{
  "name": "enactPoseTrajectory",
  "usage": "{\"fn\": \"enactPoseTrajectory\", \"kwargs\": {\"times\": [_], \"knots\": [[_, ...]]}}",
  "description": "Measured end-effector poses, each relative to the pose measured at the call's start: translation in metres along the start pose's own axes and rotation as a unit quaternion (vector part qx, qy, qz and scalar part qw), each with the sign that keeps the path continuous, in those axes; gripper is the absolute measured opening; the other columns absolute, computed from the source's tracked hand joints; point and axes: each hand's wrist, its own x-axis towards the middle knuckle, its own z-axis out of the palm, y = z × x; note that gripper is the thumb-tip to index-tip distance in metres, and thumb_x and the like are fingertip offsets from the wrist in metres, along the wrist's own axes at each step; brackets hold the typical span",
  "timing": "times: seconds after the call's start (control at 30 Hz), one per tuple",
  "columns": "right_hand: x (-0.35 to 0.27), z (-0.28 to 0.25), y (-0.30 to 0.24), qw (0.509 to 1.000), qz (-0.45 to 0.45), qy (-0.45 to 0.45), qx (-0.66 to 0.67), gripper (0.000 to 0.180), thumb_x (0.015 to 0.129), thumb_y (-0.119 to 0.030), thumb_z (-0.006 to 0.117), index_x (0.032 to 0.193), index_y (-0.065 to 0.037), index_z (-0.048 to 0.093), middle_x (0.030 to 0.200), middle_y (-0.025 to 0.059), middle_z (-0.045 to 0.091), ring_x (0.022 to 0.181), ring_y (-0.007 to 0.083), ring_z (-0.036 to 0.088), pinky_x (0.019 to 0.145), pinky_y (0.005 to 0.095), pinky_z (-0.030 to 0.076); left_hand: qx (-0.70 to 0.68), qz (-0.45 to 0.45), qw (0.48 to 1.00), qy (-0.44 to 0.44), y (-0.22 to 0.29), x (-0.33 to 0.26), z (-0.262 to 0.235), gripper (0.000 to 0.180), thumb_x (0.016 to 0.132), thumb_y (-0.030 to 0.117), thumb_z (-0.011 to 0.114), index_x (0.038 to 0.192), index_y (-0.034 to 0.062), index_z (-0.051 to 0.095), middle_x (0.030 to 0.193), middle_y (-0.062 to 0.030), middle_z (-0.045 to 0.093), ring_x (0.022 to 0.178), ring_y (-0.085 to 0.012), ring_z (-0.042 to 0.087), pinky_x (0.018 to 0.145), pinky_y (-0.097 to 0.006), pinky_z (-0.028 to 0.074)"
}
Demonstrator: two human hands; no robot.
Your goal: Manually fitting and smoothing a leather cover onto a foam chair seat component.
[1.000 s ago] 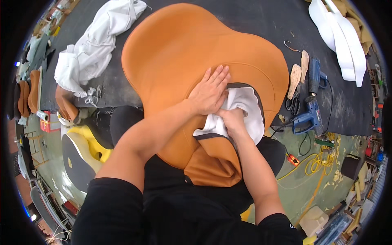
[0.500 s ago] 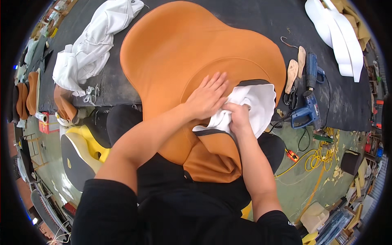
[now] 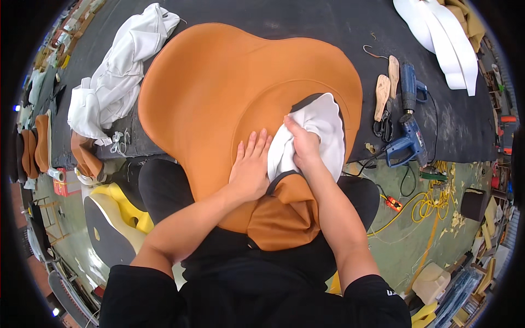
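Note:
Across my lap and the table edge lies a large curved chair seat covered in tan-orange leather (image 3: 219, 82). Its near right part of the cover is turned back, baring a white fabric lining (image 3: 331, 136) with a dark edge strip. My right hand (image 3: 306, 145) is closed on the bunched white lining, thumb on top. Palm down, my left hand (image 3: 250, 170) lies flat on the leather just left of the lining, fingers stretched out. Below both hands a loose, creased flap of the leather cover (image 3: 284, 218) hangs towards my lap.
On the black-covered table (image 3: 306, 19) lie a white cover (image 3: 117, 76) at left, two blue heat guns (image 3: 406, 143), wooden-handled tools (image 3: 381, 97) and black scissors (image 3: 384, 127) at right. White foam pieces (image 3: 437, 41) lie far right. A yellow cable (image 3: 424, 210) coils on the floor.
My left hand has slid down and left over the leather, away from my right hand. The right hand still grips the lining, now slightly higher on it. The seat appears shifted lower left.

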Motion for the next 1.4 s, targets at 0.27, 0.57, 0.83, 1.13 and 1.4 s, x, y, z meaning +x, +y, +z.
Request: {"fn": "enactPoseTrajectory", "kwargs": {"times": [0.27,0.57,0.83,1.13,1.4], "knots": [[-0.001,-0.011,0.014,0.984,-0.099,0.085,-0.125,0.038,0.094,-0.003,0.071,0.129,0.011,0.063,0.123,0.0156,0.070,0.106,0.0256,0.069,0.091,0.0380,0.056,0.057,0.369,0.909,0.185,-0.018,0.140,-0.049,0.040,0.090,0.012,0.068,0.128,-0.0002,0.068,0.159,-0.0176,0.048,0.155,-0.0336,0.037,0.125,-0.055,0.030],[-0.015,-0.013,0.006,0.985,-0.094,0.035,-0.142,0.055,0.092,0.004,0.067,0.144,0.001,0.049,0.132,0.0110,0.061,0.117,0.0243,0.063,0.098,0.0385,0.054,0.081,0.462,0.879,0.084,0.004,0.203,-0.017,0.068,0.094,0.033,0.063,0.157,0.0108,0.047,0.174,-0.0096,0.028,0.163,-0.0286,0.021,0.130,-0.060,0.012],[-0.019,-0.015,0.007,0.991,-0.068,-0.001,-0.111,0.054,0.095,0.004,0.065,0.146,-0.002,0.047,0.135,0.0098,0.059,0.118,0.0230,0.063,0.097,0.0378,0.054,0.062,0.463,0.882,0.064,-0.009,0.211,-0.014,0.077,0.094,0.042,0.063,0.162,0.0128,0.041,0.175,-0.0106,0.024,0.163,-0.0304,0.019,0.129,-0.063,0.011],[-0.018,-0.021,0.007,0.991,-0.072,-0.016,-0.111,0.060,0.098,0.004,0.064,0.153,-0.003,0.043,0.145,0.0096,0.056,0.128,0.0235,0.059,0.105,0.0381,0.052,0.099,0.451,0.885,0.054,-0.015,0.205,-0.030,0.066,0.099,0.037,0.060,0.158,0.0113,0.046,0.175,-0.0083,0.027,0.164,-0.0268,0.018,0.130,-0.060,0.011],[-0.019,-0.017,0.009,0.991,-0.079,-0.022,-0.102,0.061,0.098,0.003,0.064,0.154,-0.003,0.041,0.144,0.0089,0.056,0.128,0.0228,0.059,0.106,0.0383,0.051,0.144,0.465,0.872,0.047,-0.004,0.206,-0.027,0.072,0.096,0.033,0.059,0.161,0.0089,0.040,0.175,-0.0103,0.024,0.164,-0.0276,0.017,0.131,-0.057,0.012]]}}
